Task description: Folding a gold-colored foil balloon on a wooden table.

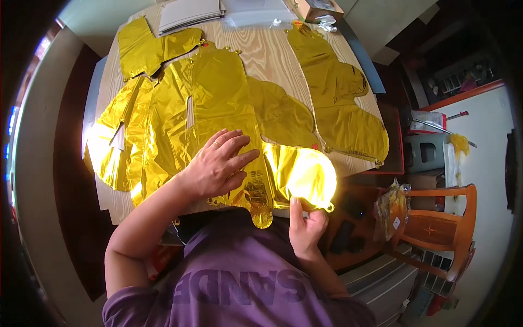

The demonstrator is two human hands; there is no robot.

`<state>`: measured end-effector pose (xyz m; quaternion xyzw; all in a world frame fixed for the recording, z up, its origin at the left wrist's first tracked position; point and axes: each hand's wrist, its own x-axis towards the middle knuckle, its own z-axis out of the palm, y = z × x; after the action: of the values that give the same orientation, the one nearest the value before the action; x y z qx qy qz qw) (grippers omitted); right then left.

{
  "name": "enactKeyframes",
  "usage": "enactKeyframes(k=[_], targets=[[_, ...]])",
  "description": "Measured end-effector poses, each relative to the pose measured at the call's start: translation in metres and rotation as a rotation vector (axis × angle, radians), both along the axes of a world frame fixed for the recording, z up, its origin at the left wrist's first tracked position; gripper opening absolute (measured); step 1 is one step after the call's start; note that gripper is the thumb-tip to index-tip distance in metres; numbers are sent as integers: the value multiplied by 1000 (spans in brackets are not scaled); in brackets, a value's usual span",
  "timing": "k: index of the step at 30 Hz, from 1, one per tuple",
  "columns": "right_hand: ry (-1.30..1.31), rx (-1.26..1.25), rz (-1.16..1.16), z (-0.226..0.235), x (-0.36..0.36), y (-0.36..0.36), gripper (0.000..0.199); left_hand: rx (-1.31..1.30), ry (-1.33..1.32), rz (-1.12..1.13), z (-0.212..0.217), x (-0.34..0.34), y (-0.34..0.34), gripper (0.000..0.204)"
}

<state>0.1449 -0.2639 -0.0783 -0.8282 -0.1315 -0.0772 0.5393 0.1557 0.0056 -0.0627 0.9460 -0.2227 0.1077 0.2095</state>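
Observation:
A flat, uninflated gold foil balloon (297, 171) lies at the table's near edge, its rounded end shining brightly and its lower parts hanging over the edge. My left hand (220, 163) rests on the foil, palm down with fingers spread. At the rounded end's near edge, beside a small tab, my right hand (308, 223) pinches the foil between thumb and fingers. More flat gold foil (158, 114) overlaps to the left, creased and with slots in it. Another piece of gold foil (139, 46) lies at the far left, and a wavy-edged foil balloon (338, 98) at the right.
The wooden table (267, 65) has stacked grey sheets (190, 13) and a cardboard box (318, 10) at its far side. To the right stands a wooden chair (436, 223) with a plastic bag (393, 210) hanging on it. A grey stool (424, 152) is behind.

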Motion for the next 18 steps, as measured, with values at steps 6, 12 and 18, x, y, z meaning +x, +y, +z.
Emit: enactKeyframes(k=[6, 12, 18], targets=[[-117, -152, 53, 10, 4, 8, 11, 34, 9, -3, 0, 1, 0, 60], [-481, -250, 264, 15, 12, 21, 18, 14, -12, 1, -4, 0, 0, 57], [-520, -278, 276, 11, 10, 23, 33, 8, -72, -8, -12, 0, 5, 45]])
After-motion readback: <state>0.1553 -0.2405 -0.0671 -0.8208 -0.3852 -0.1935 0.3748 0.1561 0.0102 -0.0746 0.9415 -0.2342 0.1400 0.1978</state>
